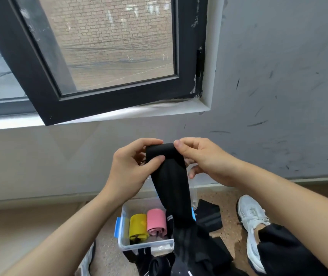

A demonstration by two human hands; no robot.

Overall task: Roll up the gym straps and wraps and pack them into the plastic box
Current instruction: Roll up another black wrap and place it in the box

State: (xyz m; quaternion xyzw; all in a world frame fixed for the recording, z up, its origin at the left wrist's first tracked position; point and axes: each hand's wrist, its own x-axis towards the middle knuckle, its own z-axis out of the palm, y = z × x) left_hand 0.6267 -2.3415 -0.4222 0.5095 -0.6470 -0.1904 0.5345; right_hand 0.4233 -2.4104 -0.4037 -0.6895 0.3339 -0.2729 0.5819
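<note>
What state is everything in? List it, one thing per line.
black wrap: top end rolled, rest hanging unrolled
left hand: pinching the rolled end
right hand: pinching the rolled end
plastic box: open
yellow roll: rolled, in the box
pink roll: rolled, in the box
black straps on floor: unrolled, outside box
window: swung open

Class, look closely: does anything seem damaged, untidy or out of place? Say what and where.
Black straps lie loose on the floor right of the plastic box, not yet packed. The wall carries dark scuff marks, and the window frame is chipped at its lower right corner.
</note>
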